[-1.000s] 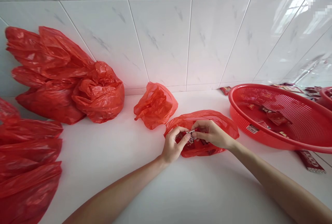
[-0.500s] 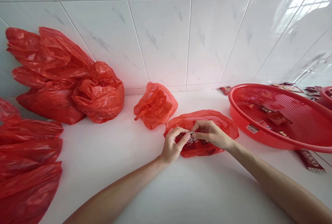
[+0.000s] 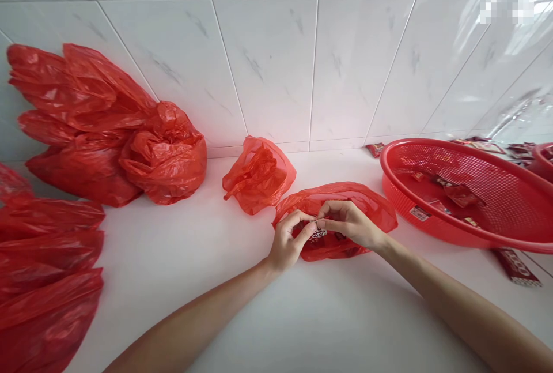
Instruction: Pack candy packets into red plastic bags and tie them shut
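Note:
Both hands meet above an open red plastic bag (image 3: 371,211) on the white counter. My left hand (image 3: 290,239) pinches the top edge of a small snack packet (image 3: 318,234) with dark and white print, thumb and forefinger closed. My right hand (image 3: 348,224) pinches the same edge from the right, its fingertips close to the left ones. The packet's lower part hangs over the bag's opening, and other dark wrapped pieces lie inside the bag. My fingers partly cover the packet, so whether its edge is torn I cannot tell.
A red mesh basket (image 3: 453,232) with several wrapped snacks stands on the right. A dark red packet (image 3: 516,267) lies below its rim, another small packet (image 3: 375,149) behind it. A crumpled red bag (image 3: 259,176) and full red bags (image 3: 166,157) stand left, against the tiled wall (image 3: 272,67).
Both hands stay almost in place over the bag, still pinching the packet. The packet has tilted slightly, and a bit more of its printed face shows.

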Demonstrator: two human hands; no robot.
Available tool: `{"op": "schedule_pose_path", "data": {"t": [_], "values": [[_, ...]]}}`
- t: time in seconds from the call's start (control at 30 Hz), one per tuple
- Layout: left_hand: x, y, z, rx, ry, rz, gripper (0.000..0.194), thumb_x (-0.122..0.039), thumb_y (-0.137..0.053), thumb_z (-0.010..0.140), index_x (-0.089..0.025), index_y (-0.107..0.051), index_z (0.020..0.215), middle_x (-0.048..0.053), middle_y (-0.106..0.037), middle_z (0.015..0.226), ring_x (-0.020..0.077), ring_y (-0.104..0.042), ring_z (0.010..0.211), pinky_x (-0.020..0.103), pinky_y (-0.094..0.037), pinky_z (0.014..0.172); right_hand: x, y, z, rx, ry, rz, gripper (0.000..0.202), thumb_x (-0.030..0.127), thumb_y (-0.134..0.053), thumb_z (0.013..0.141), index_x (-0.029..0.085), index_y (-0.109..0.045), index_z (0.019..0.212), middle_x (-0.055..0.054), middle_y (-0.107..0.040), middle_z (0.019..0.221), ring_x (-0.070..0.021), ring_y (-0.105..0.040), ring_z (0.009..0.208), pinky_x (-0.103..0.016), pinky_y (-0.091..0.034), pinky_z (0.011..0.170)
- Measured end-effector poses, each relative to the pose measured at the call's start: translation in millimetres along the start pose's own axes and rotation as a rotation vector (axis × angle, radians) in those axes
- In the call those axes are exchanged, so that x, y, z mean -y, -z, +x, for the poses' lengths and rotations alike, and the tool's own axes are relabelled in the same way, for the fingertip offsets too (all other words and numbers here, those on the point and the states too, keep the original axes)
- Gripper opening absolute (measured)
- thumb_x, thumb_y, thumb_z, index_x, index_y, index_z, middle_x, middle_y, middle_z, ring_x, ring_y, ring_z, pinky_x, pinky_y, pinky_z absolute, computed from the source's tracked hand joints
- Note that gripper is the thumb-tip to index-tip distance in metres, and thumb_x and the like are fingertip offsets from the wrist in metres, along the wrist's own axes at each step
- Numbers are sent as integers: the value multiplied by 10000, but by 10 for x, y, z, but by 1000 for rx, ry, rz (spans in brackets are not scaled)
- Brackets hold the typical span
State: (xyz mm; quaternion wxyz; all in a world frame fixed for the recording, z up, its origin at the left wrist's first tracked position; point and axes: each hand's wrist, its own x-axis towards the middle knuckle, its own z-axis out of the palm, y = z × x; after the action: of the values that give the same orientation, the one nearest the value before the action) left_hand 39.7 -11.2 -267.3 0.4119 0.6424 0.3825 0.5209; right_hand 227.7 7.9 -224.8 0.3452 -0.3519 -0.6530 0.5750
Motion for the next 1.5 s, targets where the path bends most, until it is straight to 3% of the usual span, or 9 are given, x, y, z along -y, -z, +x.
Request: {"op": "schedule_pose_path", "data": {"t": [0.4, 0.7, 0.9, 1.1, 1.5], "values": [[-20, -25, 27, -25, 130, -159, 224, -411, -672, 852, -204, -682, 767, -9, -596, 696, 145, -526, 669, 278, -462, 660, -46, -140, -4, -159, 108, -40, 318, 476, -750, 836, 200, -617, 751, 15, -584, 701, -142, -500, 661, -281, -408, 617], [-3, -19, 37, -74, 185, -219, 284, -477, -742, 806, -196, -706, 821, 19, -689, 780, 168, -625, 750, 302, -540, 739, -58, -112, 1, -186, 135, -76, 331, 514, -729, 849, 206, -635, 776, -3, -606, 738, -163, -535, 694, -301, -442, 656], [3, -16, 39, -89, 172, -211, 313, -506, -750, 800, -194, -715, 814, 24, -703, 777, 172, -635, 744, 308, -552, 739, -67, -140, -7, -237, 88, -24, 355, 536, -750, 811, 209, -624, 754, -6, -619, 732, -164, -546, 693, -304, -458, 650], [17, -25, 34, -87, 152, -200, 311, -494, -737, 821, -183, -726, 837, 20, -687, 772, 160, -620, 732, 299, -542, 736, -83, -189, -12, -304, 16, 63, 362, 514, -753, 787, 209, -581, 697, 34, -534, 644, -132, -475, 615, -279, -416, 594], [28, -29, 22, -58, 55, -69, 266, -453, -675, 880, -192, -715, 845, 20, -662, 746, 160, -597, 701, 287, -505, 687, -86, -154, -4, -253, 25, -3, 233, 403, -705, 805, 193, -640, 728, -1, -615, 729, -152, -529, 681, -291, -444, 653]]}}
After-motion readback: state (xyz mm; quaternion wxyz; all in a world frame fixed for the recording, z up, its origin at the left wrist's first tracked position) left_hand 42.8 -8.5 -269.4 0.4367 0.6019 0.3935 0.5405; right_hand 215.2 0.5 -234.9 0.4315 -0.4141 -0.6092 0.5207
